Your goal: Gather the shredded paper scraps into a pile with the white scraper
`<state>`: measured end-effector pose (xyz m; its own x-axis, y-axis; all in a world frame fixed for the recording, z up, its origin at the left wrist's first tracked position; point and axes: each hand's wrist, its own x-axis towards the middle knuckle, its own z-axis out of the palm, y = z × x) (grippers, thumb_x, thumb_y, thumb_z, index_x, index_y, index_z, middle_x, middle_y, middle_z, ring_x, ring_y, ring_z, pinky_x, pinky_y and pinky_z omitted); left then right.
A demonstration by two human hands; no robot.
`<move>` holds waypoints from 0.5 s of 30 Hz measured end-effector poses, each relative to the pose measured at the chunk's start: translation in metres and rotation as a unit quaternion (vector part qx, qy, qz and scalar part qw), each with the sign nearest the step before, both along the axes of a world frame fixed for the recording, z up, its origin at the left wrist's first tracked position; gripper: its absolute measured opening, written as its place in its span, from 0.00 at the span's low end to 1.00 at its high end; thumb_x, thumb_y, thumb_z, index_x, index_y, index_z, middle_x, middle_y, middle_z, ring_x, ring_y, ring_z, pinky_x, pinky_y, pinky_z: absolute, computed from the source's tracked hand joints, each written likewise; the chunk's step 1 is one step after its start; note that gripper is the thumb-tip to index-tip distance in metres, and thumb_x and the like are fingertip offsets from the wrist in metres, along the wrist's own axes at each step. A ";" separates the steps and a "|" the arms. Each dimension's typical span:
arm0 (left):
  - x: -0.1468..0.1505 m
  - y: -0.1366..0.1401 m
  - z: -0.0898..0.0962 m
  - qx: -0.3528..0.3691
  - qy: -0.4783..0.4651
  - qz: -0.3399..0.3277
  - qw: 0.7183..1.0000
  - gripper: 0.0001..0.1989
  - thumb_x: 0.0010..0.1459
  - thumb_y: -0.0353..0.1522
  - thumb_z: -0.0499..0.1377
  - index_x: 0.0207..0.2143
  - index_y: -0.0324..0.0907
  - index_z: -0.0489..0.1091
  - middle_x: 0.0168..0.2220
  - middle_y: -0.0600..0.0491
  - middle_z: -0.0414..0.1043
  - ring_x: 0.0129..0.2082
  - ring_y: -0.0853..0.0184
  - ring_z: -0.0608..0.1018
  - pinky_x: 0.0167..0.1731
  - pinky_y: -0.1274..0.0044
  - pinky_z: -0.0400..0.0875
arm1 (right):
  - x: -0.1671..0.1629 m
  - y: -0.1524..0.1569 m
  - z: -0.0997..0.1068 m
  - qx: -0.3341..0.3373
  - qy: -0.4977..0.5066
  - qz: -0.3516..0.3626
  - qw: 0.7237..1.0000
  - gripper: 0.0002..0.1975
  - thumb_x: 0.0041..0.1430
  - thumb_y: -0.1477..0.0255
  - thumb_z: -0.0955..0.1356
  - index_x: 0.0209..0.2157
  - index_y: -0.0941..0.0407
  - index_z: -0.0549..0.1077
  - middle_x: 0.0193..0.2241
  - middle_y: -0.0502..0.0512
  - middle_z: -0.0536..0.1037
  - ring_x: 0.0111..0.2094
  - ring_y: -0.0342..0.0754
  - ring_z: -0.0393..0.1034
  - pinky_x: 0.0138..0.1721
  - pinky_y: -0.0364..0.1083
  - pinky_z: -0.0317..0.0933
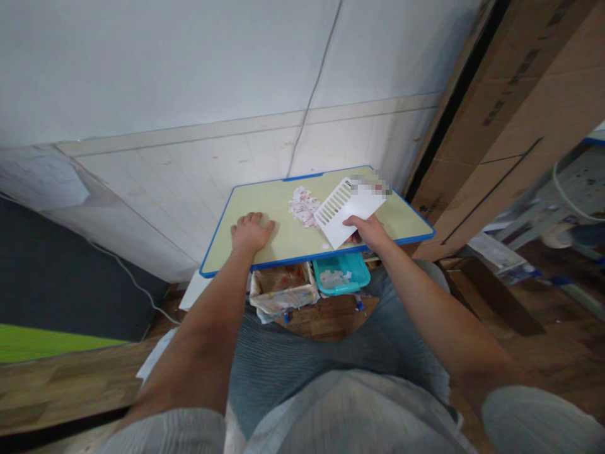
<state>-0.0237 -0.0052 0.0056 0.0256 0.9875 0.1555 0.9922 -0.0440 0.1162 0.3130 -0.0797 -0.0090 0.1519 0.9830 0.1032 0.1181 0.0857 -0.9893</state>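
Note:
My right hand grips a flat white slotted scoop, thumb on top and the other fingers mostly hidden underneath. The scoop tilts over the right half of a small pale-yellow table with a blue rim. Its slotted edge faces left, right beside a heap of torn white and pinkish paper scraps. My left hand lies palm down on the tabletop, left of the heap, fingers spread and holding nothing. Something dark reddish shows under the scoop near my right hand, too hidden to name.
Below the table's front edge are a bag-lined basket and a turquoise bin with white scraps inside. A white wall with a hanging cable stands behind. Tall cardboard rises close on the right. My knees flank the bins.

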 end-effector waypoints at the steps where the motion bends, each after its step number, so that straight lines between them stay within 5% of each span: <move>1: 0.000 0.000 0.000 -0.002 -0.001 0.001 1.000 0.33 0.79 0.50 0.52 0.76 0.44 0.70 0.80 0.39 0.67 0.78 0.41 0.67 0.75 0.47 0.64 | 0.000 0.000 0.000 0.001 -0.002 0.001 1.000 0.10 0.48 0.61 0.72 0.29 0.51 0.75 0.19 0.54 0.79 0.19 0.51 0.67 0.19 0.49 0.63; 9: 0.000 0.000 0.001 -0.004 -0.005 0.002 1.000 0.33 0.79 0.50 0.52 0.77 0.45 0.70 0.80 0.40 0.66 0.79 0.42 0.66 0.75 0.47 0.64 | -0.002 0.001 -0.001 0.018 -0.027 0.033 0.999 0.17 0.54 0.52 0.75 0.27 0.49 0.74 0.23 0.57 0.81 0.21 0.52 0.70 0.27 0.52 0.71; 15: 0.000 0.001 -0.001 0.001 -0.003 0.005 1.000 0.33 0.79 0.51 0.51 0.76 0.46 0.71 0.80 0.40 0.67 0.78 0.42 0.67 0.75 0.48 0.64 | -0.001 -0.001 -0.001 0.008 -0.039 0.043 0.998 0.13 0.54 0.57 0.76 0.27 0.51 0.76 0.21 0.57 0.81 0.21 0.53 0.71 0.25 0.51 0.69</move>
<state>-0.0237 -0.0044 0.0047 0.0148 0.9875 0.1571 0.9920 -0.0342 0.1214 0.3122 -0.0803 -0.0096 0.0569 0.9903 0.1268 0.1866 0.1142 -0.9758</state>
